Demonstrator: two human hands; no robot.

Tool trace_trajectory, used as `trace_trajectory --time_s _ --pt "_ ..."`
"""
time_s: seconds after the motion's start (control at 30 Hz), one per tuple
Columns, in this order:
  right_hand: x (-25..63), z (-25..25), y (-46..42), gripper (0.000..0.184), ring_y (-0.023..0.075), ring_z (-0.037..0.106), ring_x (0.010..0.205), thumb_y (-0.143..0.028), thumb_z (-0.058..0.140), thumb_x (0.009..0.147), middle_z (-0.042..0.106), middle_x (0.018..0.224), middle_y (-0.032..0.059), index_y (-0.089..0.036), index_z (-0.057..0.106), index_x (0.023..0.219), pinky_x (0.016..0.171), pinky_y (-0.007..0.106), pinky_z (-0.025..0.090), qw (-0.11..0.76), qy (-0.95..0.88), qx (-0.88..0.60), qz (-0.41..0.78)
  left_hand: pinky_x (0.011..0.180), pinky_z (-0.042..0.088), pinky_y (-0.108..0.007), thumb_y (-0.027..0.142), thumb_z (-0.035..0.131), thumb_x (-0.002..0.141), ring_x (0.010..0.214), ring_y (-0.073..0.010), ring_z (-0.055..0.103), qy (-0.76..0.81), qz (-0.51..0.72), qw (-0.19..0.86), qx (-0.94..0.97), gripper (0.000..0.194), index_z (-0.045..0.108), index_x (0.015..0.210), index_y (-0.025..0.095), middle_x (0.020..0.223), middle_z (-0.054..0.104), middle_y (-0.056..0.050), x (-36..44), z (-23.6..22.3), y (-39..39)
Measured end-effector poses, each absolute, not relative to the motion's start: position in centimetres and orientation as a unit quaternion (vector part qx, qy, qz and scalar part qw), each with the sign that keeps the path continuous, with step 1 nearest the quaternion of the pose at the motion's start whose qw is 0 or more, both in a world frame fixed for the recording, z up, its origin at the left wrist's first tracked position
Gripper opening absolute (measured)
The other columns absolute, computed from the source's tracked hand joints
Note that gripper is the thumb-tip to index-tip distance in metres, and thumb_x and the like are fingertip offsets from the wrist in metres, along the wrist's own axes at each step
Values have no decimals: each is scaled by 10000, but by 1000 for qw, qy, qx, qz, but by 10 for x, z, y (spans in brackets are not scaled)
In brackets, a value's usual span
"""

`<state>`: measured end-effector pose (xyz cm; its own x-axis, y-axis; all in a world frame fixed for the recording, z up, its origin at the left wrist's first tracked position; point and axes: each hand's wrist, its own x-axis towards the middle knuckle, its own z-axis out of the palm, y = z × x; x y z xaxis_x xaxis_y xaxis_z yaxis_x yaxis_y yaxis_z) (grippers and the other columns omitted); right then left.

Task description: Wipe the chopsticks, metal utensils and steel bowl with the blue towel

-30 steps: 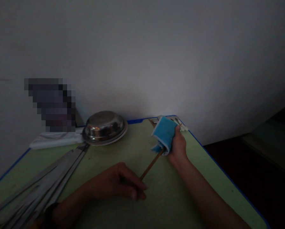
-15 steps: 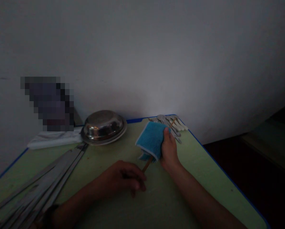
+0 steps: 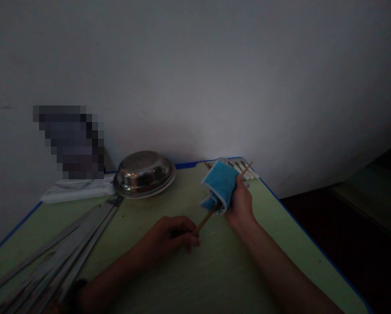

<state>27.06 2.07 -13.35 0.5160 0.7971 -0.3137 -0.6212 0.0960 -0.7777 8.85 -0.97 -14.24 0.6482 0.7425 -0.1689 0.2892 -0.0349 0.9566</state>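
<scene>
My right hand [image 3: 243, 203] is closed around a folded blue cloth [image 3: 222, 179] with pale edging. The cloth wraps the middle of a thin wooden chopstick [image 3: 206, 221], whose far tip sticks out beyond my right hand. At the near end, my left hand [image 3: 174, 237] pinches the chopstick between thumb and fingers. Both hands are above the green table [image 3: 169, 205]. Behind the cloth lie several spoons and other cutlery with pale handles [image 3: 249, 173], partly covered by the cloth and hand.
An upturned shiny metal bowl [image 3: 145, 170] rests on other dishes near the wall. Long flat grey strips [image 3: 84, 231] fan out at the left. A white plastic-looking packet [image 3: 77, 190] lies behind them, below a blurred-out item [image 3: 71, 141]. Blue edging [image 3: 316, 246] borders the table.
My right hand and the cloth have moved right and slightly farther off along the chopstick. More of the chopstick shows between the hands. My left fingers have closed on its near end.
</scene>
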Motion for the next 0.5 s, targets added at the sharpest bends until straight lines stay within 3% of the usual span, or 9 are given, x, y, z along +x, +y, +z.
trace_trajectory --time_s 0.13,0.3,0.5 --pt "269 -136 20 282 132 618 666 -446 517 776 670 750 -5 -180 599 822 670 276 516 736 -122 -463 479 618 418 -221 274 646 715 656 -127 581 341 182 594 706 104 648 729 171 673 643 31 86 -143 -9" --pt "265 -136 18 380 133 619 677 -511 557 720 667 791 6 -188 575 919 630 260 511 726 -191 -478 456 592 407 -208 318 540 820 621 -109 559 329 168 579 727 216 643 716 159 653 617 27 84 -144 -9" --pt "256 -139 15 411 136 626 752 -344 716 608 675 881 11 -210 542 956 719 288 513 703 -273 -440 487 542 374 -203 322 525 819 554 -93 519 358 175 584 707 230 557 662 158 579 569 49 86 -144 -11"
